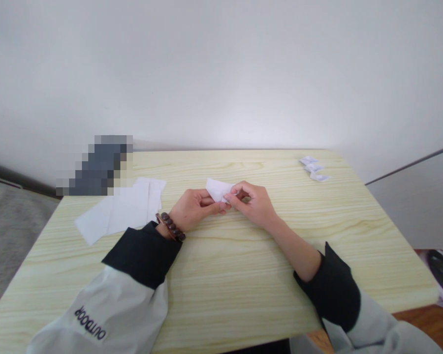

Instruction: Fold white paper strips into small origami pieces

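Note:
A small folded piece of white paper (pixel 217 189) is held between both hands above the middle of the table. My left hand (pixel 196 209), with a dark beaded bracelet (pixel 173 227) at the wrist, grips its lower left side between thumb and fingers. On the right side, my right hand (pixel 254 202) pinches the paper's edge with thumb and forefinger. The fingers cover the paper's lower part, so its full shape is hidden.
Flat white paper sheets (pixel 127 209) lie overlapping on the left of the wood-grain table (pixel 225 275). Behind them is a dark, pixelated object (pixel 99 164). Several small folded white papers (pixel 313 168) sit at the back right. A white wall (pixel 221 73) borders the far edge.

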### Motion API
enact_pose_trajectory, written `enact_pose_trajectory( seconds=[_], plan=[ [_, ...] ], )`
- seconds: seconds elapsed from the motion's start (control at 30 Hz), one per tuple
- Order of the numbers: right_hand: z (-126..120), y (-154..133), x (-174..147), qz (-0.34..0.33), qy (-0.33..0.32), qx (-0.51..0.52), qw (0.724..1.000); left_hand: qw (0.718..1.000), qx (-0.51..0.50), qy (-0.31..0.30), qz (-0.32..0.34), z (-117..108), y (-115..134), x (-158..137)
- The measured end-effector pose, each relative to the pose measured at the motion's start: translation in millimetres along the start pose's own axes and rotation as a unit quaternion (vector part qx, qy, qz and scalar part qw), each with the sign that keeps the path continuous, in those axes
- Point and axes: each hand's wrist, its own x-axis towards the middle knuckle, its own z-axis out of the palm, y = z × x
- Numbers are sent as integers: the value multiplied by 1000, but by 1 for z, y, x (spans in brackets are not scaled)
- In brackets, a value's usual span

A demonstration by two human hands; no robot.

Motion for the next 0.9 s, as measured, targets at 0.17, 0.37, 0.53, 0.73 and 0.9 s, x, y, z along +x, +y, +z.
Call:
enact_pose_trajectory(
  seconds=[0.17,0.37,0.53,0.73,0.9],
  plan=[
    [-1,-3,1,-29,3,-3,1000,1000,-13,0,-2,0,3,0],
    [-1,-2,1,-61,3,-5,998,1000,-14,-10,-8,1,4,-1],
    [0,-1,0,-3,13,27,1000,1000,-23,-13,-12,0,3,-1],
    [0,-1,0,8,11,34,999,1000,-22,-10,-13,0,3,-1],
    [1,-2,-1,32,-1,72,997,1000,-21,5,-12,1,2,0]
  ],
)
